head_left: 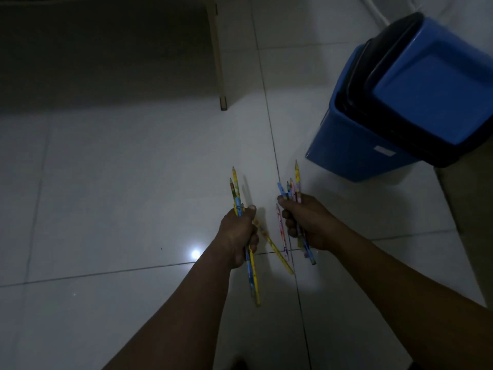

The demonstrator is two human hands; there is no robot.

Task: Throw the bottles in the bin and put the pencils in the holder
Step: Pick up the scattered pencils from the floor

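Over a dim tiled floor (133, 182), the left hand (237, 233) was closed around a bunch of pencils (236, 193), tips pointing away from the person. The right hand (306, 222) gripped a second bunch (293, 185) the same way. A blue bin (373, 145) with a swing lid stood near, ahead of the right hand. A furniture leg (220, 62) rose farther back.
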